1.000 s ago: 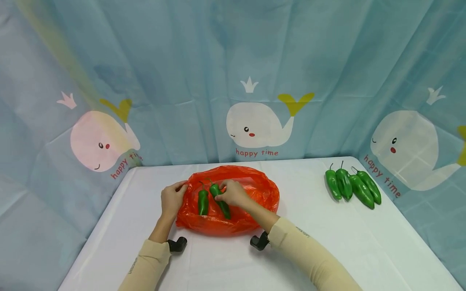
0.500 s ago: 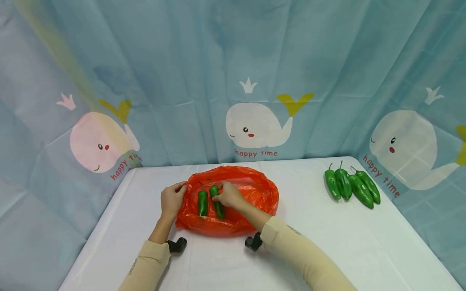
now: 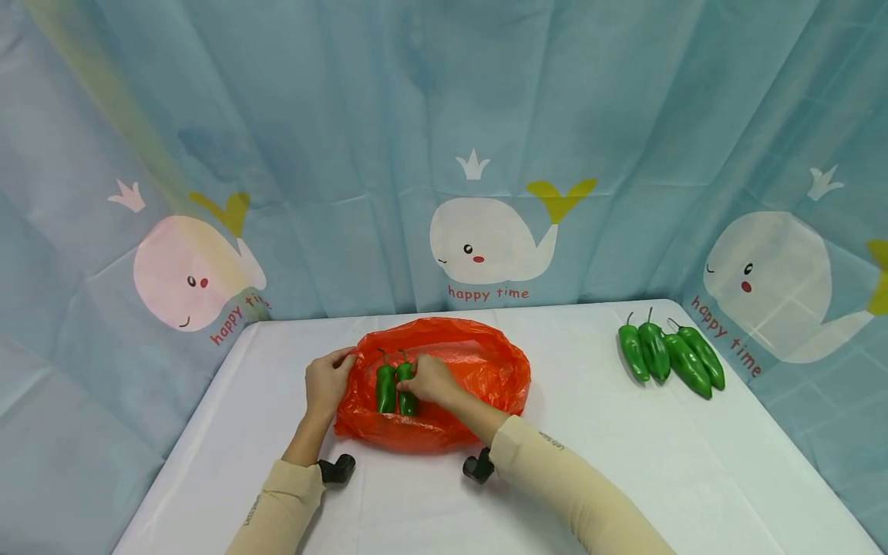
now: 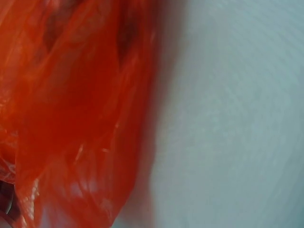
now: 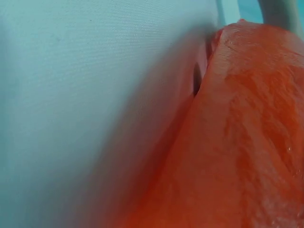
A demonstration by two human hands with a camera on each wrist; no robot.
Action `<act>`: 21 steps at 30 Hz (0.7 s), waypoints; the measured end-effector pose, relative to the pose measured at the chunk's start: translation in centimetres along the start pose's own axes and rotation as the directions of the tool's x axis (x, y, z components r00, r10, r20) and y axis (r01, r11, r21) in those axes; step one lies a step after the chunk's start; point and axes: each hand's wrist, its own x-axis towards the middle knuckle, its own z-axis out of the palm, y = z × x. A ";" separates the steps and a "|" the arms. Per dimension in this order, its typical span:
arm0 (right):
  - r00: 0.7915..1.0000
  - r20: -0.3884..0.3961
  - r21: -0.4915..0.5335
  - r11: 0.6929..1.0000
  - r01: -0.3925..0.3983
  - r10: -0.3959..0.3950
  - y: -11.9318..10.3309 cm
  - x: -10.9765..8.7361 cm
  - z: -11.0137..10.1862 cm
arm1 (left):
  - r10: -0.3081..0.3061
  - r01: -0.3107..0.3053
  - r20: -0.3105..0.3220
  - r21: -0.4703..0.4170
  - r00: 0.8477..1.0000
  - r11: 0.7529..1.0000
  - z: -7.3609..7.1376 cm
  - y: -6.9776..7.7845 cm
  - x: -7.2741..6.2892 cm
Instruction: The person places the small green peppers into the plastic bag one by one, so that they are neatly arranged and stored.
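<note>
Firm, slick and light

The right hand (image 3: 432, 381) pinches a green pepper (image 3: 408, 406) inside the red bag (image 3: 430, 441), its grip closed on the far, stem-end half, just right of a second pepper (image 3: 385, 390). The glossy skin looks slippery, the body stiff — better held there than by the thin stem, which might snap. The left hand (image 3: 327, 384) pinches the bag's left rim — soft film, probably easily torn.

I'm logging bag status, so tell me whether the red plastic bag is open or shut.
The bag is open: in the head view it gapes wide, showing two green peppers inside.
</note>
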 end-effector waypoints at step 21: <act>0.996 0.058 -0.102 0.992 0.073 -0.067 -0.3 -0.7 -6.0 | 0.000 0.000 -0.017 -0.003 1.000 1.000 -0.6 0.2 0.2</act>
